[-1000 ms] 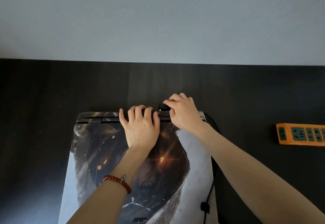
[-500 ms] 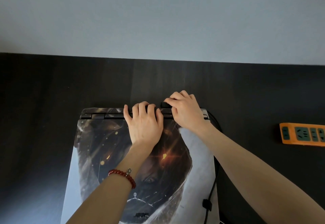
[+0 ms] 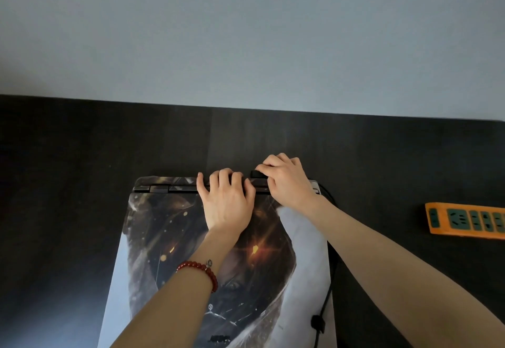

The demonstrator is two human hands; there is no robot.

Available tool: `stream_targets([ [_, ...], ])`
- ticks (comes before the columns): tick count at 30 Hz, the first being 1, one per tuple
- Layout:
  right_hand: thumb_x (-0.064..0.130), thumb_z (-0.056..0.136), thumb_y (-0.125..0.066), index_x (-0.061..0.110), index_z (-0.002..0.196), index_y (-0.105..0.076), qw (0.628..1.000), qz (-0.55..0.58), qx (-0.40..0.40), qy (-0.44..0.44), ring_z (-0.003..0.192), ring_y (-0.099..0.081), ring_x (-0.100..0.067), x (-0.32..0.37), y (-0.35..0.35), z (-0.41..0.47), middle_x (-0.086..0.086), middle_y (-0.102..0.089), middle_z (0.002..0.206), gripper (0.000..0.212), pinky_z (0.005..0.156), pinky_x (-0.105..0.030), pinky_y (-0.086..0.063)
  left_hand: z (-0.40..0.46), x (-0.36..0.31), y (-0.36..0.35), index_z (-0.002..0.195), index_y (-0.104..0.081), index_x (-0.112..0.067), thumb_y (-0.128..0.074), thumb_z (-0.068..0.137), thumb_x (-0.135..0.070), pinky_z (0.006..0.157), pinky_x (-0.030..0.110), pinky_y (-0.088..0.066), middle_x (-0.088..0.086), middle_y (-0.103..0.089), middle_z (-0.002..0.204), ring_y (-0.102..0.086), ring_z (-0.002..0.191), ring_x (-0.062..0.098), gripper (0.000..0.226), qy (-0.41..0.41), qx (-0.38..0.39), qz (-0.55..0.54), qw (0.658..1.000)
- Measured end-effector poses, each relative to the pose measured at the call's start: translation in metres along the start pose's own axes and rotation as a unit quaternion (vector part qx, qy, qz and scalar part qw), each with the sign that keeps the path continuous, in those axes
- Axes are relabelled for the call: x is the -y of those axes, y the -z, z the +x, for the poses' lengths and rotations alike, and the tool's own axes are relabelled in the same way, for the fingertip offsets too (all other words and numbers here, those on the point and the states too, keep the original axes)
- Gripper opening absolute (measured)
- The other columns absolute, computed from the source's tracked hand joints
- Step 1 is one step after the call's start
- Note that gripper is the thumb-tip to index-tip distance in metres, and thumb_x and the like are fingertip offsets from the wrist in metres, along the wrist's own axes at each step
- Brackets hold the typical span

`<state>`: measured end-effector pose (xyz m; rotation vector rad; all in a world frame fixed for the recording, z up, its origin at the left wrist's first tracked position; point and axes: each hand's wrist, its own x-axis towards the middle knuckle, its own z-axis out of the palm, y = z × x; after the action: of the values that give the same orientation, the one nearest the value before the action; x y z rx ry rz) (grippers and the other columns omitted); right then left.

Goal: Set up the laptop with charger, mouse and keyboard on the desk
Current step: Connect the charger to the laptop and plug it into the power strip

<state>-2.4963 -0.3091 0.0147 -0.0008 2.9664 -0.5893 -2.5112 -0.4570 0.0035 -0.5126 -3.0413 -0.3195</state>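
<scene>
A closed laptop (image 3: 164,238) with a dark picture on its lid lies on the black desk (image 3: 68,170), hinge side away from me. My left hand (image 3: 226,200) rests on the lid near the hinge, its fingers curled over the back edge. My right hand (image 3: 287,180) pinches a small black charger plug (image 3: 257,174) at the laptop's back edge. A black cable (image 3: 325,306) runs down along the laptop's right side. No mouse or keyboard is in view.
An orange power strip (image 3: 464,220) with green sockets lies on the desk at the right edge of the view. A pale grey wall (image 3: 246,33) rises behind the desk's far edge.
Both hands stay at the laptop's back edge with the plug in my right fingers. The view has shifted slightly; nothing else has visibly moved.
</scene>
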Motion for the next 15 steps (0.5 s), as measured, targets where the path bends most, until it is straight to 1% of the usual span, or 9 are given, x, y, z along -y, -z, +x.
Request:
stream_targets([
  [3,0.007,0.089,-0.04,0.02,0.124,-0.054,0.999,-0.01,0.03,-0.014,0.112,-0.043,-0.022,0.0,0.002,0.004,0.0,-0.054,0.122,0.04,0.087,-0.038,-0.03,0.002,-0.001,0.001,0.094,-0.067,-0.015,-0.045,0.09,-0.032,0.107,0.056,-0.026,0.007,-0.066,0.103,-0.059,0.101,0.027,0.028,-0.001,0.005,-0.002,1.0],
  [5,0.008,0.089,-0.04,0.022,0.131,-0.047,0.998,-0.015,0.058,-0.034,0.118,-0.039,-0.021,0.002,0.006,0.003,0.001,-0.05,0.129,0.045,0.091,-0.039,-0.029,0.003,0.0,0.004,0.102,-0.065,-0.014,-0.044,0.091,-0.032,0.11,0.055,-0.023,0.009,-0.065,0.11,-0.056,0.108,0.028,0.03,0.0,0.018,-0.025,1.0],
  [6,0.008,0.089,-0.04,0.021,0.135,-0.042,0.997,-0.01,0.057,-0.048,0.123,-0.037,-0.021,0.005,0.009,-0.003,0.0,-0.048,0.134,0.047,0.095,-0.04,-0.028,0.002,0.001,0.008,0.108,-0.063,-0.012,-0.044,0.092,-0.032,0.112,0.054,-0.02,0.01,-0.062,0.115,-0.053,0.113,0.028,0.031,0.001,0.031,-0.045,0.999],
  [7,0.009,0.09,-0.04,0.02,0.138,-0.037,0.997,0.002,0.04,-0.064,0.127,-0.035,-0.021,0.008,0.012,-0.011,-0.001,-0.045,0.137,0.049,0.098,-0.041,-0.028,0.001,0.002,0.012,0.115,-0.059,-0.011,-0.045,0.092,-0.031,0.113,0.052,-0.016,0.011,-0.058,0.122,-0.048,0.12,0.029,0.033,0.005,0.041,-0.071,0.997],
  [9,0.01,0.091,-0.04,0.015,0.139,-0.034,0.993,0.045,-0.035,-0.1,0.129,-0.037,-0.023,0.018,0.021,-0.036,-0.005,-0.045,0.138,0.049,0.101,-0.043,-0.03,-0.01,0.005,0.025,0.123,-0.053,-0.009,-0.049,0.091,-0.028,0.114,0.051,-0.012,0.013,-0.05,0.132,-0.037,0.13,0.029,0.037,0.018,0.057,-0.13,0.99],
  [10,0.009,0.091,-0.04,0.013,0.138,-0.036,0.988,0.074,-0.076,-0.113,0.127,-0.04,-0.025,0.023,0.027,-0.052,-0.008,-0.047,0.136,0.047,0.101,-0.045,-0.032,-0.021,0.009,0.034,0.123,-0.052,-0.009,-0.051,0.09,-0.025,0.114,0.051,-0.015,0.013,-0.048,0.133,-0.036,0.13,0.03,0.037,0.021,0.056,-0.159,0.985],
  [12,0.005,0.09,-0.043,0.008,0.133,-0.044,0.976,0.13,-0.135,-0.114,0.119,-0.049,-0.028,0.038,0.033,-0.093,-0.012,-0.053,0.129,0.043,0.099,-0.044,-0.04,-0.052,0.018,0.054,0.12,-0.055,-0.009,-0.055,0.087,-0.022,0.109,0.053,-0.028,0.013,-0.048,0.131,-0.04,0.125,0.031,0.035,0.024,0.052,-0.217,0.975],
  [14,0.002,0.089,-0.046,0.007,0.128,-0.049,0.973,0.145,-0.15,-0.096,0.112,-0.054,-0.026,0.054,0.031,-0.14,-0.012,-0.056,0.123,0.04,0.096,-0.035,-0.044,-0.089,0.032,0.069,0.115,-0.058,-0.01,-0.056,0.087,-0.019,0.101,0.052,-0.038,0.012,-0.05,0.127,-0.043,0.12,0.03,0.03,0.03,0.062,-0.257,0.964],
  [15,0.001,0.088,-0.047,0.007,0.127,-0.05,0.973,0.151,-0.148,-0.091,0.109,-0.055,-0.024,0.063,0.027,-0.164,-0.011,-0.057,0.121,0.039,0.094,-0.031,-0.044,-0.109,0.04,0.076,0.113,-0.059,-0.01,-0.057,0.087,-0.019,0.098,0.052,-0.041,0.012,-0.051,0.125,-0.045,0.118,0.029,0.028,0.032,0.069,-0.263,0.962],
])
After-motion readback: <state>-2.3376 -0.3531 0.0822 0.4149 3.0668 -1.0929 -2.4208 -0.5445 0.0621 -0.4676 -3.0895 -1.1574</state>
